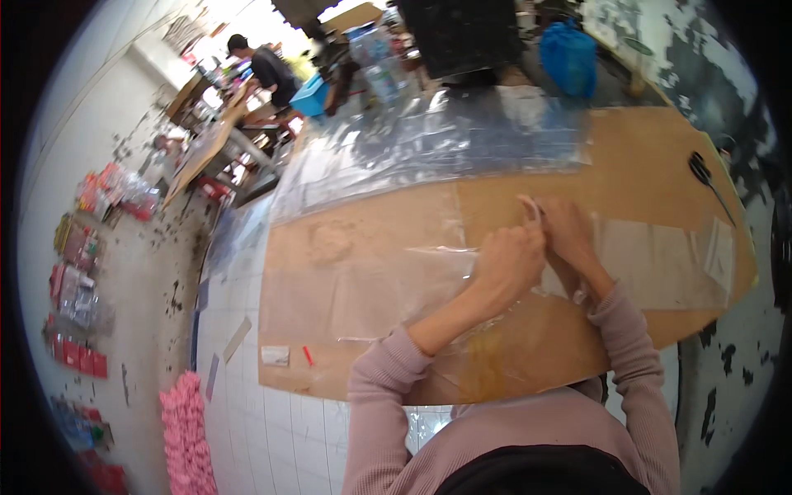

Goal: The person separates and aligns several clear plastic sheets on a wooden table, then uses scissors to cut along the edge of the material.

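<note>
Left hand (511,262) and right hand (569,231) are held close together, nearly touching, above the brown tabletop (639,148). Fingers are curled inward on both, and a thin pale edge appears to be pinched between them; it is probably clear plastic film, though blur keeps the exact grip from being made out. The clear plastic film (404,289) is spread over the near left part of the tabletop and seems to be continued beneath the left forearm toward the hands, but whether it is one piece cannot be told.

Very little weight should be felt in such film. It can be expected to be limp, slippery and easily creased, with a tendency to cling to whatever it is laid on. It is best taken by an edge or corner, between thumb and fingertip, with a second pinch placed just beside the first so that the layer is kept taut. If it is pulled hard at one point, it could be stretched or torn.

Flat clear sheets (652,260) are laid out to the right of the hands, and black-handled scissors (701,169) are placed near the tabletop's right edge. Along the far side, a broad glossy sheet (445,136) is spread.
</note>
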Demonstrator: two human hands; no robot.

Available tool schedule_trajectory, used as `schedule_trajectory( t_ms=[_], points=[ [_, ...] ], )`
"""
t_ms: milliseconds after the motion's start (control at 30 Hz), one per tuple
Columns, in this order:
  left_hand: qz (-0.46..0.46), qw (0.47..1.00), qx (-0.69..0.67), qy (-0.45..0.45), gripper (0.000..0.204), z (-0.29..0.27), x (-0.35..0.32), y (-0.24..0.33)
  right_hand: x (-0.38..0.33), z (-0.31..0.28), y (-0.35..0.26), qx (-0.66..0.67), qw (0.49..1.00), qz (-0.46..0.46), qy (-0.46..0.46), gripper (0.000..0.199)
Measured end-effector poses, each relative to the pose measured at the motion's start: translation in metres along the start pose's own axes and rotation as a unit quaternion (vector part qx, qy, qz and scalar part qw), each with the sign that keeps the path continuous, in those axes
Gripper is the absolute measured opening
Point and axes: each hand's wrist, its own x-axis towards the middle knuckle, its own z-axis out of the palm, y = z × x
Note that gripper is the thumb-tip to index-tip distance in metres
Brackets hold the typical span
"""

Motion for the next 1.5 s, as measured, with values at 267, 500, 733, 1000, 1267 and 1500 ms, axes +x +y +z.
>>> schedule_trajectory(
  t_ms=[267,500,733,1000,1267,1500],
  points=[
    [0.127,0.987,-0.099,-0.007,0.017,-0.043,-0.05,0.055,0.051,-0.06,0.031,-0.139,0.968,0.161,0.134,0.049],
    [0.13,0.953,-0.214,-0.169,0.022,-0.104,-0.135,0.046,0.088,-0.143,0.095,-0.075,0.919,0.226,0.315,0.039],
    [-0.139,0.962,-0.236,0.004,0.036,-0.094,-0.033,-0.04,0.06,-0.065,-0.011,0.083,0.969,-0.221,0.066,0.029],
    [-0.108,0.937,-0.328,0.058,0.025,-0.062,0.023,-0.091,0.02,-0.082,-0.014,0.067,0.988,-0.13,0.043,0.044],
    [-0.237,0.853,-0.414,0.213,0.025,-0.119,0.029,-0.185,-0.098,-0.131,0.108,0.331,0.837,0.072,-0.43,0.02],
    [-0.292,0.866,-0.341,0.219,0.027,-0.131,0.024,-0.239,-0.095,-0.182,0.09,0.214,0.863,0.141,-0.436,0.014]
  ],
)
